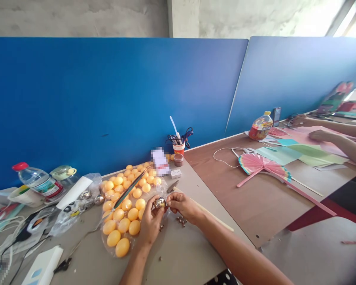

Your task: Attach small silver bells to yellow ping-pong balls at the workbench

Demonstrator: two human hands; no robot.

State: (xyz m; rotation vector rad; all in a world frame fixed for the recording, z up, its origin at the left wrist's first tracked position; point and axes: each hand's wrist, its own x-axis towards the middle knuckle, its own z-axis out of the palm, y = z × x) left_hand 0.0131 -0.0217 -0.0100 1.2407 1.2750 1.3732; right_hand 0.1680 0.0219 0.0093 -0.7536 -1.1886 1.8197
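Note:
A shiny silver ball (160, 203) is held in the fingers of my left hand (152, 221). Close against its right side, my right hand (184, 206) is closed in a pinch; whatever sits between those fingertips is too small to make out. Below my hands, several tiny metallic pieces (182, 221) lie in a small heap on the grey table (178, 257). To the left spreads a clear plastic bag with many orange balls (124, 225). Dark tweezers (130, 189) rest across them. Two more silver balls (99, 199) lie farther left.
At the back stands a cup of pens and cables (178, 148) beside a small lidded tub (178, 160). A water bottle (38, 182) leans at left near a white power strip (44, 267). On the brown table are a pink paper fan (264, 166) and another person's hands (320, 135).

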